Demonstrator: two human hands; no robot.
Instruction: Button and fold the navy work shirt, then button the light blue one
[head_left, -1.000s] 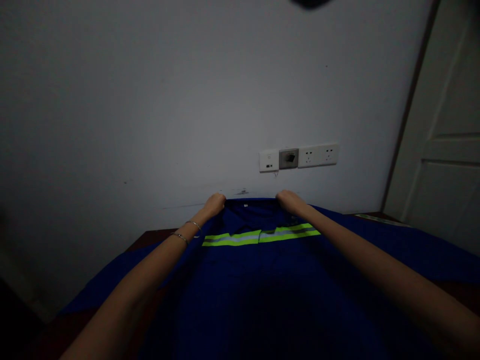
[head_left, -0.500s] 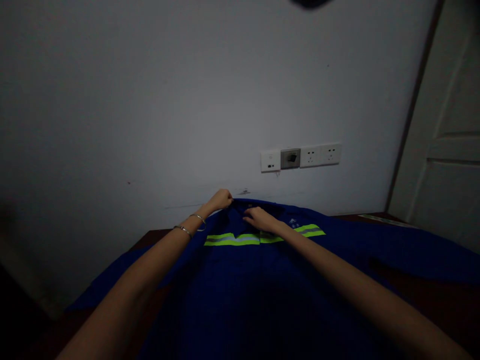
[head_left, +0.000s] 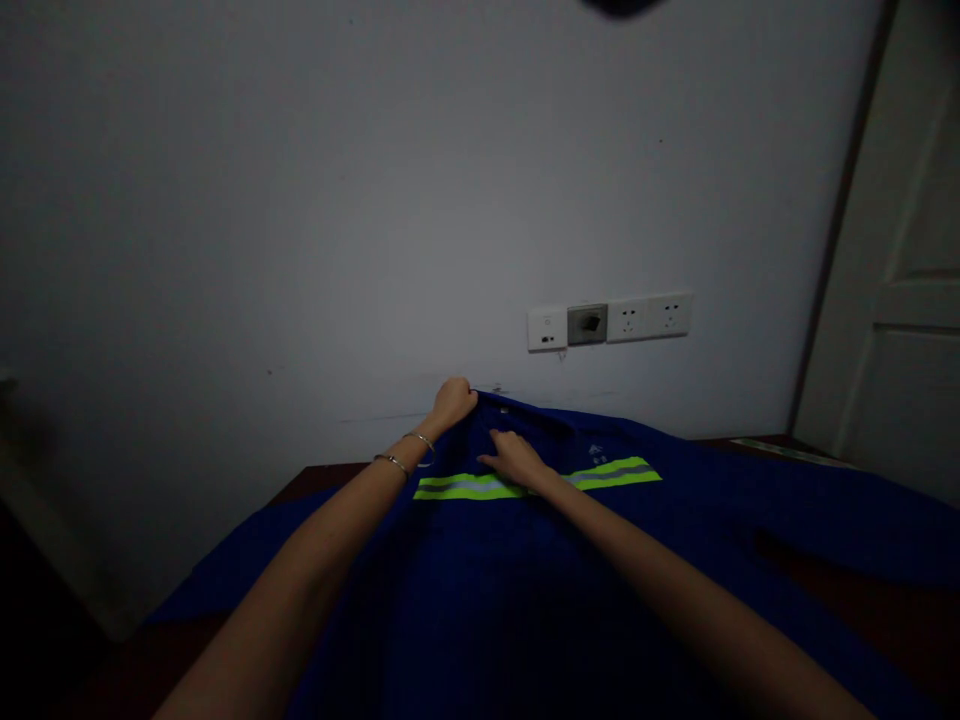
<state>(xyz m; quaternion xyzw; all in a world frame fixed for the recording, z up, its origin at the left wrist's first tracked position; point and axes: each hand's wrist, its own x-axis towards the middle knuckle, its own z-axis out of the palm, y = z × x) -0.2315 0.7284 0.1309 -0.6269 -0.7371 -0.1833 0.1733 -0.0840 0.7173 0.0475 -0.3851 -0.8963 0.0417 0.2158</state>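
A dark blue work jacket (head_left: pixel 465 560) lies spread out in front of me, its sleeves reaching to both sides. Across its chest runs a yellow-green and silver reflective stripe (head_left: pixel 616 470). My left hand (head_left: pixel 454 402), with two bangles (head_left: pixel 409 453) at the wrist, is closed on the jacket's collar and holds it up near the wall. Lower and to the right, my right hand (head_left: pixel 516 460) rests at the chest front just under the collar opening, its thumb and fingers apart. A small pale label (head_left: pixel 504 410) shows inside the collar.
Under the jacket is a dark red surface (head_left: pixel 330 478) that meets a pale wall (head_left: pixel 262 200). A row of switches and sockets (head_left: pixel 609 321) sits on the wall just above the collar. At the right stands a panelled door (head_left: pixel 911 350). The light is dim.
My right hand has moved down from the collar opening to the stripe, and its fingers have spread. My left hand keeps hold of the collar. The view has shifted slightly.
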